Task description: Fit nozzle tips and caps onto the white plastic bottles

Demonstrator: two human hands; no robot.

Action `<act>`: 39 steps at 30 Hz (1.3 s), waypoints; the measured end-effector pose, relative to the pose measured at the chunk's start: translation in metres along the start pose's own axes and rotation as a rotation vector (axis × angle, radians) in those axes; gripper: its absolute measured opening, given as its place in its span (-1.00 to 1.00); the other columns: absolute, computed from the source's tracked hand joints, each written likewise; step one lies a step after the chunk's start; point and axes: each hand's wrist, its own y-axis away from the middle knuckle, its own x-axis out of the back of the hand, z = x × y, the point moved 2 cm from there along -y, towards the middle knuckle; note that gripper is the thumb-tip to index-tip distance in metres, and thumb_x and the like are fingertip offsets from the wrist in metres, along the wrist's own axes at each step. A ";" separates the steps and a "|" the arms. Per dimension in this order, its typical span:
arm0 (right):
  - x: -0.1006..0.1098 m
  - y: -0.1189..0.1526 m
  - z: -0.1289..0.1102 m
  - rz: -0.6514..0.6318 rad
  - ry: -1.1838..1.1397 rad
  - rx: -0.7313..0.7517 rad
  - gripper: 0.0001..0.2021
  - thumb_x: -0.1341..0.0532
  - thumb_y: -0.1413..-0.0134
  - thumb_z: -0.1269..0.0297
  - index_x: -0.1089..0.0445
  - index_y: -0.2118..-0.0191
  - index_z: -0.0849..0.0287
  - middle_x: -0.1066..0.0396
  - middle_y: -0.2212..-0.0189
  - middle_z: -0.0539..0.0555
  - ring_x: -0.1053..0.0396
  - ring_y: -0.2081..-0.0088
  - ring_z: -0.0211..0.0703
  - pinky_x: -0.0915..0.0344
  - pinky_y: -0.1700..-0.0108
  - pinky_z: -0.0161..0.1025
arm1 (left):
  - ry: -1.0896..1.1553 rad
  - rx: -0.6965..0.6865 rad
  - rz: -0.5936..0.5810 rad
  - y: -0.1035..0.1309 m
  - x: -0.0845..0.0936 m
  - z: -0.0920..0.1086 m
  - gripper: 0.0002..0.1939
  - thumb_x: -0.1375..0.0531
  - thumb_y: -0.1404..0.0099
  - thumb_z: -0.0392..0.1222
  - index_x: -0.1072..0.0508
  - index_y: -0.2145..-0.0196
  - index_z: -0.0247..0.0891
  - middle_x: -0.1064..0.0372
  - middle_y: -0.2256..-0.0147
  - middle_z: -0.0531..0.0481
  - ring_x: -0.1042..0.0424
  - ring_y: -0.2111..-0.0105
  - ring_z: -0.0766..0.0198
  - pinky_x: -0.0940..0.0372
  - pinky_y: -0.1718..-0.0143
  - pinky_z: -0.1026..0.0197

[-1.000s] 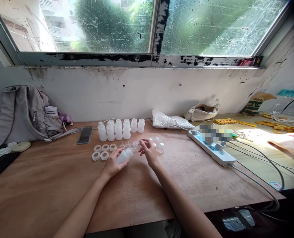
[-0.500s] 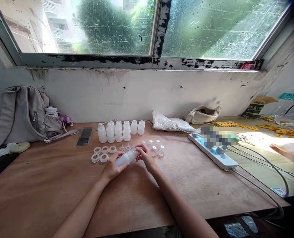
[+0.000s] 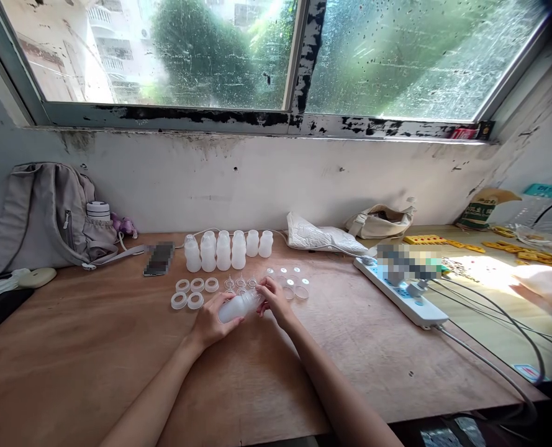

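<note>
A translucent white baby bottle (image 3: 233, 308) lies tilted in my left hand (image 3: 213, 323), its neck pointing right. My left fingers wrap around its body. At the neck end, the fingers of my right hand (image 3: 274, 302) are bent and pressed to the rim; any small part between them is hidden. Just behind the bottle stand several clear teats (image 3: 230, 284). White collar rings (image 3: 195, 300) lie to the left in two rows. Beyond my right hand are small white discs (image 3: 297, 270) and clear round caps (image 3: 301, 292). More bottles (image 3: 223, 251) stand upright at the back.
A phone-like dark object (image 3: 158, 259) and a grey backpack (image 3: 43, 217) are on the left. White packaging (image 3: 322, 236) and a beige bag (image 3: 380, 220) lie by the wall. Rightward sit a power strip (image 3: 399, 292), cables and another person's blurred hand (image 3: 543, 292).
My right hand has shifted slightly at the bottle's neck, its fingers more curled. The bottle stays in my left hand. The view has tilted a little.
</note>
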 end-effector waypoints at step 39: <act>-0.021 0.008 0.012 -0.310 -0.162 -0.155 -0.78 -0.12 0.12 0.21 -0.28 0.65 0.20 -0.21 0.61 0.00 -0.09 0.55 -0.28 -0.01 0.49 -0.31 | -0.308 -0.349 -0.211 0.009 0.004 0.001 -0.56 -0.24 0.12 -0.20 -0.31 0.20 -0.22 -0.33 0.26 -0.05 -0.35 0.28 0.18 -0.28 0.26 0.15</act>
